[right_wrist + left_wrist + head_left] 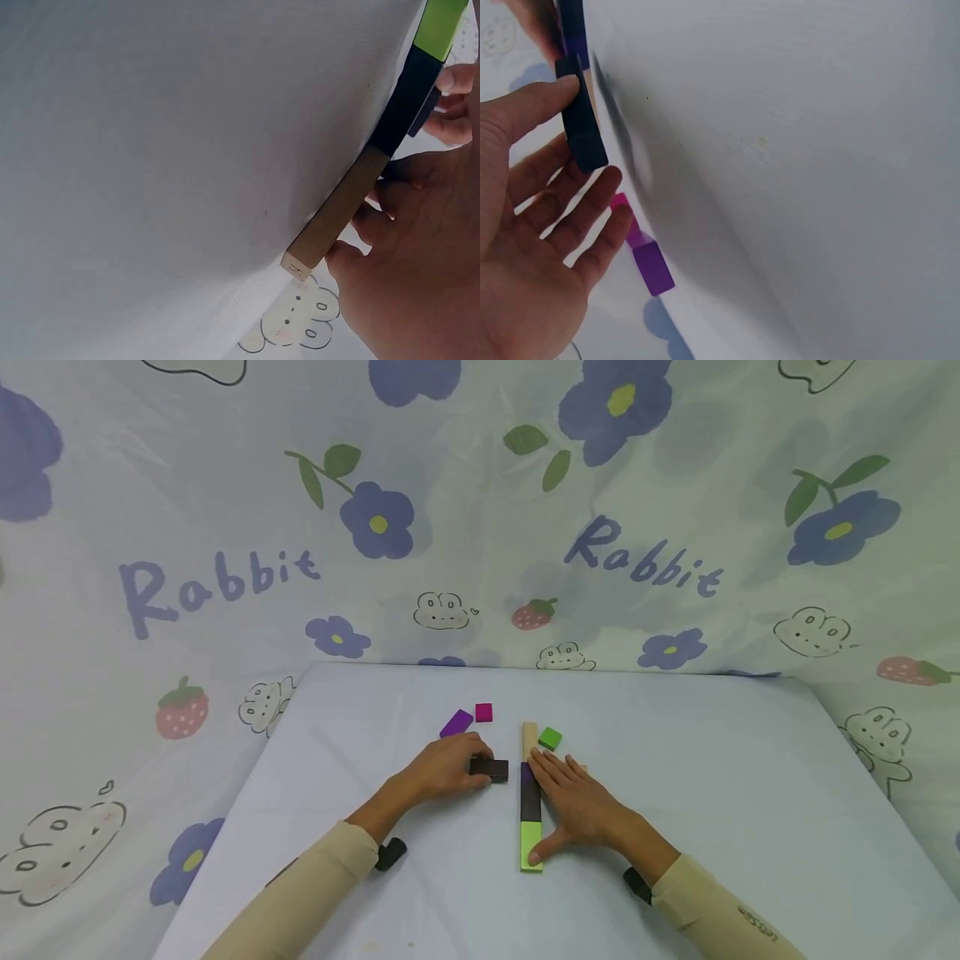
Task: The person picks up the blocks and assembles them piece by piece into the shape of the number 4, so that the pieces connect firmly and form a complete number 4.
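The left hand (448, 767) pinches a black block (491, 770), best kept level; the right hand (581, 806), fingers extended, should lightly steady the block row (529, 802) it touches.

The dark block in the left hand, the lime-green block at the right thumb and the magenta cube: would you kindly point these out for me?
Dark block (494, 769): head view, middle of its uncovered part.
Lime-green block (530, 837): head view, on its top face.
Magenta cube (483, 712): head view, middle of its visible surface.
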Tool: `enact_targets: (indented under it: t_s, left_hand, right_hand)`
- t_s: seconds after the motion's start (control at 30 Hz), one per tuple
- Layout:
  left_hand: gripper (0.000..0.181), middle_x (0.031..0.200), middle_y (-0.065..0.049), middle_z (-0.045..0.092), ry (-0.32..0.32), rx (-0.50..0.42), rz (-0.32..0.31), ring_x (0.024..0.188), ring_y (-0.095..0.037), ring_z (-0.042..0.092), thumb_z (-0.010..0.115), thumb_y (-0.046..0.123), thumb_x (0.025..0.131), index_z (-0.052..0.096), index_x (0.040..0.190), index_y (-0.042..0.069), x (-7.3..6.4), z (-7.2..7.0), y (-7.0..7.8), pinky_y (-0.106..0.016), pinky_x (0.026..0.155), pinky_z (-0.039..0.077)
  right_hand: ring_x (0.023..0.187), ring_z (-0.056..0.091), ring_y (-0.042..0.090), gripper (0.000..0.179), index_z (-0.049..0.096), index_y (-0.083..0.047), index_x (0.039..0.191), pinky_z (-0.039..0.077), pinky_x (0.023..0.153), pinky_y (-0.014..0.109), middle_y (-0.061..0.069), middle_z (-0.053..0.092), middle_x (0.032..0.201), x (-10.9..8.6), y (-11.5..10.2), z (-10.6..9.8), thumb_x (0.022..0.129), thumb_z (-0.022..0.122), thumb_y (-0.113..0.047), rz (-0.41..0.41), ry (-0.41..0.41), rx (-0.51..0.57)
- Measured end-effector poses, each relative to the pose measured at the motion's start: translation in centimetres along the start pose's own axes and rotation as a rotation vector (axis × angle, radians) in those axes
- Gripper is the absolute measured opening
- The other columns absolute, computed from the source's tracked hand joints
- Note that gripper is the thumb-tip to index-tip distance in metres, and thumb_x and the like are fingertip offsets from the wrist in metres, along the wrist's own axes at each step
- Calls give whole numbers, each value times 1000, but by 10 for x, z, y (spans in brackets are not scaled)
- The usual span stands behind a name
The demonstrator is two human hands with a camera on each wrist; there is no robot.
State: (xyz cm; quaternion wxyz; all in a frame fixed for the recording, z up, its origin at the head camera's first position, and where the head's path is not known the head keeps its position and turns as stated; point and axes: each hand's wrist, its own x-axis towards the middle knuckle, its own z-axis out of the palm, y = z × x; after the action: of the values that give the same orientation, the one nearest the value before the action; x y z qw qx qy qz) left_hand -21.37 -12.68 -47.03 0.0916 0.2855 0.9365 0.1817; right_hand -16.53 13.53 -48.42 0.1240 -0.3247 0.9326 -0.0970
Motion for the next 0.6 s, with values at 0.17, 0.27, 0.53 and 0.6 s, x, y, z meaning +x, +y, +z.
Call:
enact_targets:
  t_s: [0.17,0.27,0.53,0.6]
  left_hand:
    - [37,111,0,67,4,-2,33,100,-15,60,80,30,87,72,118,11,7,2,3,-35,91,53]
    - [37,110,0,67,3,-4,45,99,-14,60,80,30,87,73,118,11,10,4,4,-34,90,53]
    - [37,110,-1,67,-2,-12,42,99,-15,60,79,30,88,72,119,10,13,6,9,-35,90,52]
    - [38,111,-1,67,-4,-8,37,100,-15,60,79,30,88,72,120,10,13,7,9,-35,91,52]
  right_hand:
    - [155,10,30,144,17,-3,161,11,123,51,12,13,168,0,0,0,58,68,-90,0,1,8]
    - [155,10,30,144,18,-3,161,11,123,51,12,13,168,1,0,0,58,69,-89,0,2,13]
    - [155,9,30,144,18,-3,161,10,123,50,11,12,169,1,0,-1,58,70,-89,7,-3,17]
    - [155,9,30,144,18,-3,161,10,123,50,11,12,169,0,0,-1,58,70,-89,5,-2,20]
